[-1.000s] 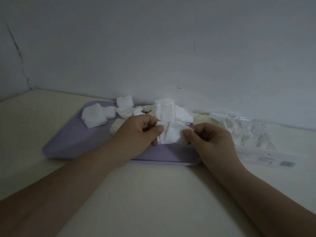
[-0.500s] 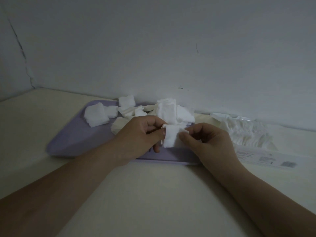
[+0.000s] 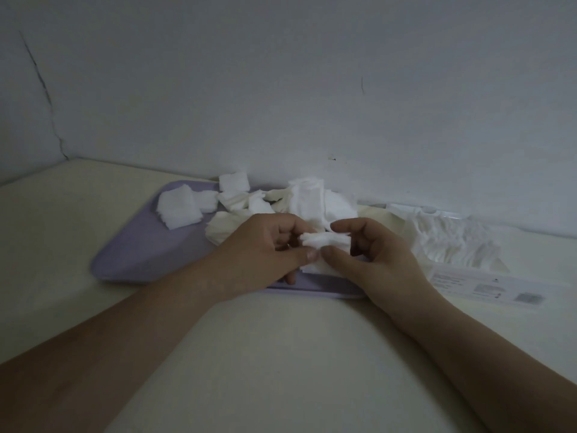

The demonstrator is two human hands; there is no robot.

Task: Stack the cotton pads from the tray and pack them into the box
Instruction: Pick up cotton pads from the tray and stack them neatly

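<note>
A lilac tray (image 3: pixel 134 254) lies on the table against the wall, with several loose white cotton pads (image 3: pixel 178 206) scattered over its back half. Both hands meet over the tray's front right part. My left hand (image 3: pixel 265 248) and my right hand (image 3: pixel 377 254) together pinch a small stack of cotton pads (image 3: pixel 324 240) between thumbs and fingers, holding it nearly flat. Another pad lies under my thumbs on the tray. To the right stands the box (image 3: pixel 487 282), a flat white pack with pads (image 3: pixel 449 245) lying in its open top.
A pale wall runs close behind the tray and box, with a dark crack at the left corner. The cream table (image 3: pixel 281 354) spreads out in front of the tray, crossed by my two forearms.
The pads held upright between my hands have been turned to lie nearly flat. Both hands have shifted slightly toward the tray's front right.
</note>
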